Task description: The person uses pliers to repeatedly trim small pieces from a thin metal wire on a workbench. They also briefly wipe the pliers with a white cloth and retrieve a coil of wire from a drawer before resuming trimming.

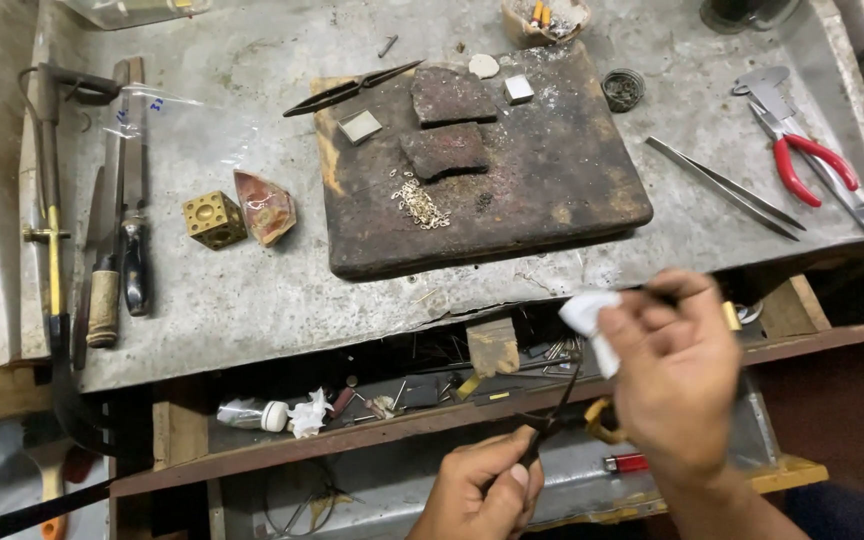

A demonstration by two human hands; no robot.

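Pinching dark tweezers (552,415) in my left hand (480,495), I clamp my right hand (674,372) on white tissue (592,325) below the charred soldering block (512,170).

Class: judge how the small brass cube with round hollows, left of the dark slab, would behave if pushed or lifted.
The brass cube looks solid metal, so probably heavy for its size. Its flat faces suggest it would slide rather than roll. It seems rigid, unlikely to deform.

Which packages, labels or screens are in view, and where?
Clear plastic bag: far left of the bench, under the files, flat, transparent, small blue markings.
Small white tube or bottle: open drawer below the bench, lying on its side, white cap.
Red lighter: lower tray, near the right hand.
No screens or signs.
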